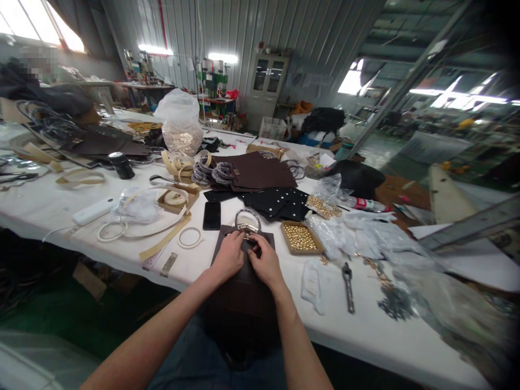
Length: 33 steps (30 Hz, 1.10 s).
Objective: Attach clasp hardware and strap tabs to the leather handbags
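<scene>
A dark brown handbag piece [244,298] hangs over the table's front edge into my lap. Its arched handle [247,212] is wrapped in clear plastic, with shiny metal hardware [245,228] at its base. My left hand [231,253] is closed on the piece's upper part, fingertips beside the hardware. From the other side my right hand [265,261] has thumb and fingers bent together at the same spot. What lies between the fingertips is too small to make out. To the right is a box of gold-coloured studs [300,238].
A phone [212,215] and tape rolls [189,237] lie left of the bag. Behind are stacked brown panels [264,170] and black studded pieces [278,201]. A punch-like metal tool [348,288] and plastic bags [353,235] are on the right. Someone sits far left.
</scene>
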Motion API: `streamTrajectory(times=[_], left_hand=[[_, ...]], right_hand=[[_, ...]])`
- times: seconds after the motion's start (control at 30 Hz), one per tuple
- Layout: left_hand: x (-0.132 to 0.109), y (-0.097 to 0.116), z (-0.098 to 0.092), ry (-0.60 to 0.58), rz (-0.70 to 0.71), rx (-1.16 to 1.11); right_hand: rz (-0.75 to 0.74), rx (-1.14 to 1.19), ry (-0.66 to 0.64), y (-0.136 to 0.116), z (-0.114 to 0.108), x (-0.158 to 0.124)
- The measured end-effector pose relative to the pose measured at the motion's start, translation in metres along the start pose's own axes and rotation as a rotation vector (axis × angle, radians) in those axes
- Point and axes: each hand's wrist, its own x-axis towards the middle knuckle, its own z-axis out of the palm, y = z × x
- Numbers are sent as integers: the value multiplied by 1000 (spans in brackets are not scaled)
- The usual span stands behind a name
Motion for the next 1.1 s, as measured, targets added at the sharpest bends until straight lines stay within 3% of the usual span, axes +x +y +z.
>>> streamTrajectory(times=[0.23, 0.87, 1.1], left_hand=[[-5, -1, 1, 46, 24, -53], [-6, 6, -4, 2, 27, 27], [-7, 5, -2, 46, 10, -63]], right_hand=[[-6, -1, 9, -1, 0, 0], [1, 8, 34, 0, 2, 0], [-2, -16, 37, 1, 2, -1]])
